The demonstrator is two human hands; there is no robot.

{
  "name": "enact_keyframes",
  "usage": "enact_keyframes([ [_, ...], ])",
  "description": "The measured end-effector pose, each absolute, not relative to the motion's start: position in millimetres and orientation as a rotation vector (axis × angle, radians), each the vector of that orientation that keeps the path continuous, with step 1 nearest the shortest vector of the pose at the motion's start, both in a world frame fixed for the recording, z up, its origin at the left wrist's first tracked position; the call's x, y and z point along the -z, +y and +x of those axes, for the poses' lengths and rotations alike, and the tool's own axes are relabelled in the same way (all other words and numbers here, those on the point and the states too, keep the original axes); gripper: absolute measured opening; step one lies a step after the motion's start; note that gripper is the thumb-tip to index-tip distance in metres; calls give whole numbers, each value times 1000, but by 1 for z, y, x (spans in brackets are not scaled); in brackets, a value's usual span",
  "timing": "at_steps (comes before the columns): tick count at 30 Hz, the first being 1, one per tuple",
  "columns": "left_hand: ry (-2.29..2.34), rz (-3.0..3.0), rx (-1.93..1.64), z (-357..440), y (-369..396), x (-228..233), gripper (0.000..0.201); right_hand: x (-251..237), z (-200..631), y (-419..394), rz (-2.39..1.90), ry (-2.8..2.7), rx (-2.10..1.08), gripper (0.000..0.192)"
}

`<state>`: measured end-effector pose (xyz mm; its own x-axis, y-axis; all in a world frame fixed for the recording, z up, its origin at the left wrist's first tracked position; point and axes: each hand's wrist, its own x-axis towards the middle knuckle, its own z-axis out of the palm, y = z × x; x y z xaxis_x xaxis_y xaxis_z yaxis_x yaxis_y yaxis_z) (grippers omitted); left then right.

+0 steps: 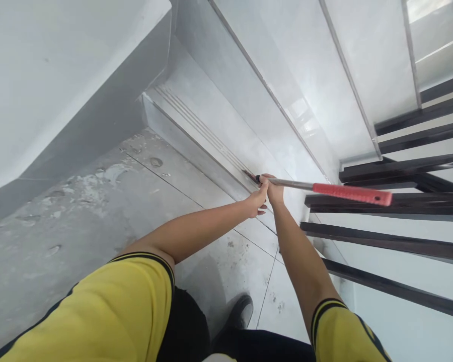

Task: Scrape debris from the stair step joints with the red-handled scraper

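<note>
A long-handled scraper (294,184) with a metal shaft and a red grip (351,193) lies across the lowest stair. Its small blade end (249,175) rests on the grooved strip (204,131) along the tread's edge. My right hand (275,191) is wrapped round the shaft just behind the head. Beside it, my left hand (257,200) pinches the scraper near the head, its lower fingers partly loose below. The red grip sticks out to the right, beyond both hands. My fingers hide part of the head.
Further pale stair treads (309,100) rise to the upper right. Dark railing bars (385,243) stand close on the right. At left is a white wall with a grey skirting (98,115). The tiled floor (98,211) shows whitish residue and stains; my shoe (241,311) is on it.
</note>
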<state>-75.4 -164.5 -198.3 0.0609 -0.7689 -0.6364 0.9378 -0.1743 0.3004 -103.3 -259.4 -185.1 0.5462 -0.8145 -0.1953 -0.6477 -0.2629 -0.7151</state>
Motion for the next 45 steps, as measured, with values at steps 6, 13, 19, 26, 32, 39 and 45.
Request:
enact_keyframes([
  [6, 67, 821, 1776, -91, -152, 202, 62, 185, -105, -289, -1794, 1105, 496, 37],
  [13, -119, 856, 1869, -100, -157, 213, 30, 195, -109, -288, -1853, 1091, 346, 32],
  [19, -125, 894, 1872, -103, -159, 213, 20, 184, -93, -314, -1727, 1111, 187, 24],
  [26, -233, 911, 1920, -98, -151, 207, 14, 174, -97, -309, -1686, 1081, 223, 24],
  [32, -335, 886, 1955, -108, -160, 213, 15, 180, -94, -291, -1814, 1096, 250, 28],
  [39, -370, 888, 1988, -114, -167, 222, 14, 181, -89, -290, -1797, 1034, 164, 28],
  [45, -452, 852, 2015, -110, -165, 223, 19, 184, -104, -299, -1716, 1093, 254, 25],
])
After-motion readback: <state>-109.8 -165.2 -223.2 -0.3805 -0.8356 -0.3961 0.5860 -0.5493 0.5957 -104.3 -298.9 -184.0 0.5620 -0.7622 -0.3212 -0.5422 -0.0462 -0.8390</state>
